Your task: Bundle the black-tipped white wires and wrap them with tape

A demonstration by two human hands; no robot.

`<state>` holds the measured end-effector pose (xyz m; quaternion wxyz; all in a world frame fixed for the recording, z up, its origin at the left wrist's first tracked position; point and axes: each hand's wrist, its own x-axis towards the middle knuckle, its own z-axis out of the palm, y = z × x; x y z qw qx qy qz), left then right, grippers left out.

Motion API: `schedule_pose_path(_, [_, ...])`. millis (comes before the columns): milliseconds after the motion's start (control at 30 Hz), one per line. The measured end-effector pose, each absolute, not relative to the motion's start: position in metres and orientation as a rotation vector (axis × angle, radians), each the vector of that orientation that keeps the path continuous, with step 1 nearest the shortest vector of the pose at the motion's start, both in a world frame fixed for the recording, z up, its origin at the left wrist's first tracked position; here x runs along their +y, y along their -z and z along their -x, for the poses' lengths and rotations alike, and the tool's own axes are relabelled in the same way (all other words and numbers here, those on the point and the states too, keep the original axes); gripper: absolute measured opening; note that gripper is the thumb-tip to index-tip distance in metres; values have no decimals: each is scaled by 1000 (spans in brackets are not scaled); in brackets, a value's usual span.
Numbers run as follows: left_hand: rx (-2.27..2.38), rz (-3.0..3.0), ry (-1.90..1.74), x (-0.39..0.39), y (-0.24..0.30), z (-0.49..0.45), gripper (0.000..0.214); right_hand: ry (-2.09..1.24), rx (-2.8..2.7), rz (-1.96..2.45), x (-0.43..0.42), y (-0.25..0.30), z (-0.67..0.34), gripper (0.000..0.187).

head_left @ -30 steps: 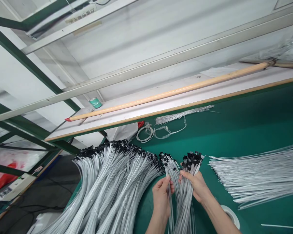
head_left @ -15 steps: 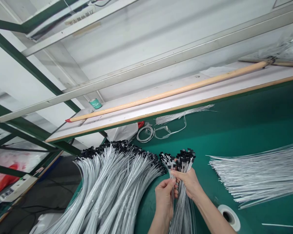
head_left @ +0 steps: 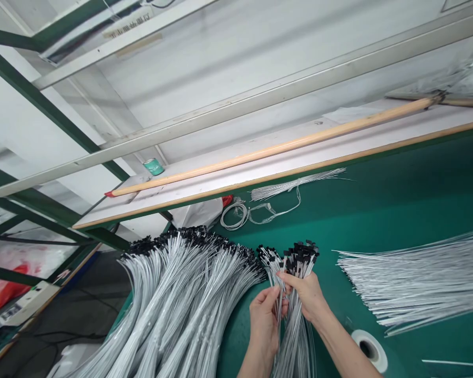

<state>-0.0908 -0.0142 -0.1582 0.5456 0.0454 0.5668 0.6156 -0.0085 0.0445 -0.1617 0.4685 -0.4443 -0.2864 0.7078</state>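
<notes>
Grey cables with black connectors at their upper ends (head_left: pixel 297 336) stand in a bunch between my two hands. My right hand (head_left: pixel 307 294) is wrapped round the larger part of this bunch, just below the connectors, its thumb reaching left. My left hand (head_left: pixel 266 317) pinches a smaller group of the cables (head_left: pixel 274 262) at the left side, its fingertips close to the right thumb. To the left lies a large pile of the same cables (head_left: pixel 189 304), their black connectors (head_left: pixel 205 239) pointing away from me.
Another spread of grey cables (head_left: pixel 418 278) lies on the green table (head_left: pixel 323 226) at right, near a white roll (head_left: pixel 370 349). Behind are a thin wire bundle (head_left: pixel 295 185) and a coiled cable (head_left: pixel 235 216). A shelf (head_left: pixel 220 181) with a wooden pole (head_left: pixel 276 152) crosses above.
The connectors in my right hand have shifted slightly right, and the left group's tops have spread a little apart from them. My left fingers have moved slightly up.
</notes>
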Motion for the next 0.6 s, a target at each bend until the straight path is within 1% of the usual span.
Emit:
schedule_pose_path(67, [1360,-71,-1453,-15,157,93,23,-1752,-662,1067,45,168,5,22])
schedule_pose_path(167, [1394,-41,-1442,-15,157,97,25,-1832,-612,1006,45,174,-2,24])
schedule_pose_path(267, [1397,-53,-1443,-15,157,97,26,-1836,-685,972,45,172,-7,27])
schedule_pose_path(333, [1380,-80,-1431,-15,156,94,26,-1819,-705,981,45,166,-7,24])
schedule_pose_path(367, [1377,-93,-1420,-16,156,92,26,-1829,-685,991,45,163,-6,27])
schedule_pose_path(467, [1399,-108,-1389,-16,152,89,23,-1887,-605,1010,44,157,-2,45])
schedule_pose_path(533, [1419,-99,-1371,-16,150,88,21,-1893,-603,1004,44,157,0,47])
schedule_pose_path(600, [1429,-100,-1355,-16,149,89,20,-1888,-639,985,43,159,1,43])
